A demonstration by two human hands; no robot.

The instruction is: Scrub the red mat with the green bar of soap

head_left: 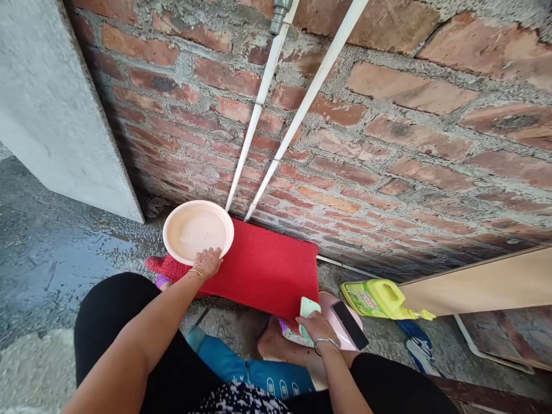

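A: Item one, plate (198, 230)?
B: Looking clean and empty, sitting on the red mat (267, 267) at 11 o'clock; left hand (207, 263) is gripping its near rim.
A: Item two?
B: Right hand (318, 328) at 5 o'clock is clasping a green sponge (307, 310) over the pink basin (334, 322). Soap bottle (379, 299) is lying at 4.

Both arms are bare to above the elbow. The left hand (207, 263) wears a thin gold bangle (198, 275) at the wrist, the right hand (317, 328) a silver one (324, 343). Black trousers (112, 322) cover both knees.
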